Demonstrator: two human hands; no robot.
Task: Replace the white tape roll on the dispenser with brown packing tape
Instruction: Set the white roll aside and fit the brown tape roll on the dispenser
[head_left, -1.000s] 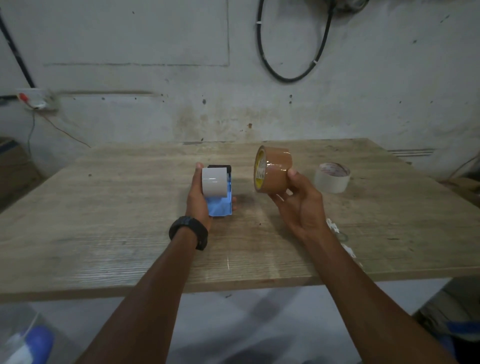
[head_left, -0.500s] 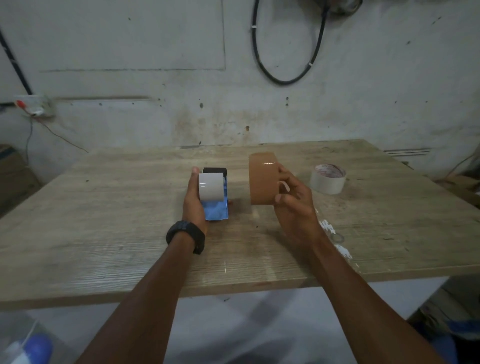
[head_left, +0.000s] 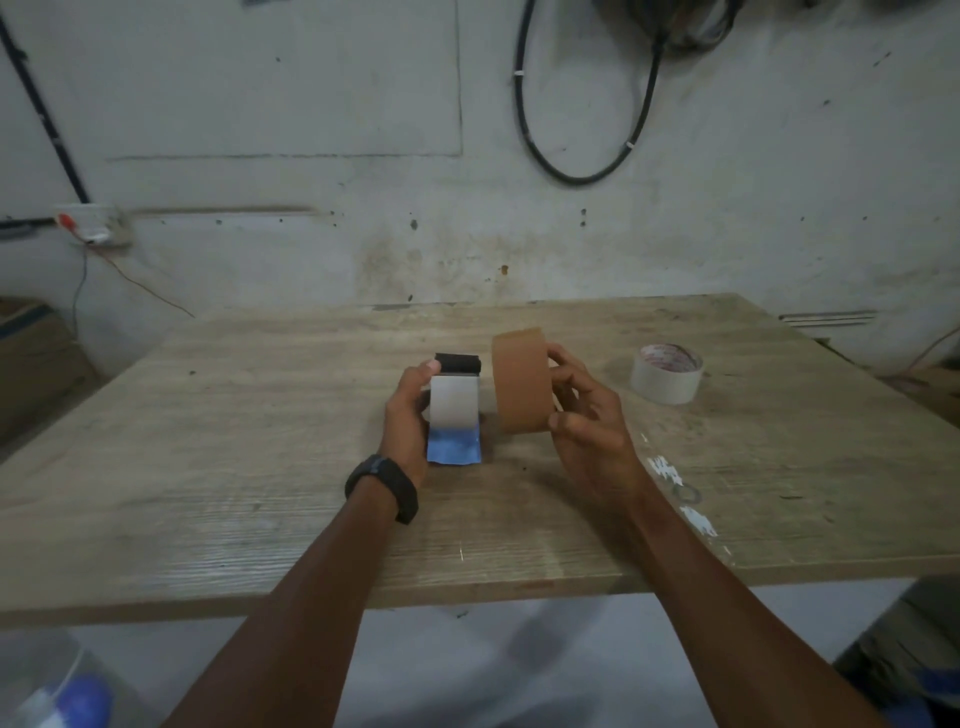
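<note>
My left hand (head_left: 408, 415) grips a blue tape dispenser (head_left: 453, 448) above the middle of the wooden table (head_left: 208, 467). A white tape roll (head_left: 454, 402) sits on the dispenser, with a black part (head_left: 457, 364) at its far end. Just to the right, my right hand (head_left: 582, 415) holds a brown packing tape roll (head_left: 521, 381) upright, its outer band facing me. The two rolls are side by side, a small gap apart.
A second whitish tape roll (head_left: 667, 373) lies flat on the table at the right. White scraps and a small ring (head_left: 687, 493) lie near the right front edge. A black cable loop (head_left: 582, 104) hangs on the wall behind.
My right hand has turned the brown roll so its band faces me instead of its open side, and brought it a little nearer the dispenser. My left hand stays put.
</note>
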